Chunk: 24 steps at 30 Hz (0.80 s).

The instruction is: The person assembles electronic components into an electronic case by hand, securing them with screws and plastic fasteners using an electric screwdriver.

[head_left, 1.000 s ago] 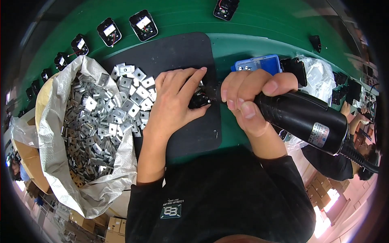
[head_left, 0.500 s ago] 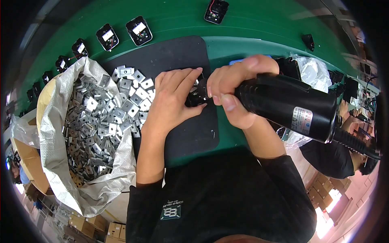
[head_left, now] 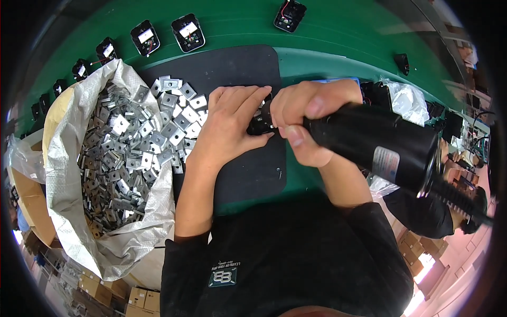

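Note:
My left hand curls its fingers and thumb around a small black plastic housing on the dark mat. Most of that housing is hidden by my two hands. Wrapped about the front of a black corded electric screwdriver, my right hand keeps it nearly level, its front end at the housing's right side. The tip is covered by my fingers. Just left of my left hand, loose metal plates with center holes lie heaped on the mat.
A white woven sack full of such metal plates stands at the left. Along the far green surface sit several open black housings with wires. Clear plastic bags lie at the right, where another person sits. The dark mat spans the middle.
The whole view has shifted slightly. The screwdriver's rear end has tipped a little nearer to me. Both hands keep their grips on the housing and the screwdriver.

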Tool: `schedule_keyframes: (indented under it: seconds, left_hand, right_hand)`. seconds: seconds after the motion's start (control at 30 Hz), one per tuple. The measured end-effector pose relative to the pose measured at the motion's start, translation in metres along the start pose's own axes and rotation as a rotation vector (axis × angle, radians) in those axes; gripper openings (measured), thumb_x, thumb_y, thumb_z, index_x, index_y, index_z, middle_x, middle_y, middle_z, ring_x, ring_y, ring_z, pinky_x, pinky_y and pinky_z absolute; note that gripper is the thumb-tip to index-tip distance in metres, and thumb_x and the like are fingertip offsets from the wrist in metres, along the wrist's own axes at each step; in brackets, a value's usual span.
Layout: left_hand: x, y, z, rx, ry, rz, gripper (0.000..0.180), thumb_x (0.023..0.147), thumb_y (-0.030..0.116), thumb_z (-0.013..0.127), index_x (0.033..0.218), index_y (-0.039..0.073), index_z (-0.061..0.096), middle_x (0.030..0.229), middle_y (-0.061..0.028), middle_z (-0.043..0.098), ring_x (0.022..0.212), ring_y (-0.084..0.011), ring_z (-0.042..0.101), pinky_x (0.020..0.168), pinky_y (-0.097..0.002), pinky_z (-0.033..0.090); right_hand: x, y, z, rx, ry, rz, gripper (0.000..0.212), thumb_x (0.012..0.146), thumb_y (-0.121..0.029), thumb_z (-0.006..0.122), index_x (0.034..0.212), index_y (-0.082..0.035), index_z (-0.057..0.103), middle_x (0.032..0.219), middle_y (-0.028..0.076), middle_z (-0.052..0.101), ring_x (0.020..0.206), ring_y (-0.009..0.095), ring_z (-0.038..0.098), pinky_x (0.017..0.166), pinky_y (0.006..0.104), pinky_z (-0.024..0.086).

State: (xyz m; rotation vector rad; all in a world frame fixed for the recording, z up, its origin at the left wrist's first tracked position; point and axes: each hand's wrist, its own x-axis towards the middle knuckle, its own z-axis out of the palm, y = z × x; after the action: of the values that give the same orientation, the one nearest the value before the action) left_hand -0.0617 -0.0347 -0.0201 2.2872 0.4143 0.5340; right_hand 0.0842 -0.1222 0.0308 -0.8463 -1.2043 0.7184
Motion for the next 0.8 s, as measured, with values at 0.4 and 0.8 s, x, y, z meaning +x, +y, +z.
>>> schedule_keyframes:
  seconds: [0.4, 0.8]
  left_hand:
    - [0.0, -0.001, -0.008, -0.085, -0.038, -0.004, 0.07, 0.059, 0.019, 0.078, 0.124, 0.005, 0.056, 0.113, -0.0093, 0.059, 0.105, -0.0263, 0.056, 0.098, -0.0405, 0.035]
    - [0.001, 0.007, -0.01, -0.045, -0.031, -0.054, 0.073, 0.058, 0.016, 0.079, 0.126, 0.006, 0.055, 0.117, -0.0122, 0.058, 0.11, -0.0312, 0.053, 0.097, -0.042, 0.036]
  right_hand:
    - [0.021, 0.003, -0.008, 0.048, -0.268, -0.059, 0.044, 0.07, 0.012, 0.062, 0.104, -0.011, 0.044, 0.066, 0.002, 0.052, 0.052, 0.018, 0.052, 0.05, 0.0326, 0.049]
    - [0.019, -0.023, -0.022, -0.018, -0.21, -0.064, 0.086, 0.079, -0.006, 0.066, 0.15, -0.011, 0.017, 0.065, 0.0, 0.053, 0.053, 0.015, 0.052, 0.053, 0.0328, 0.048]
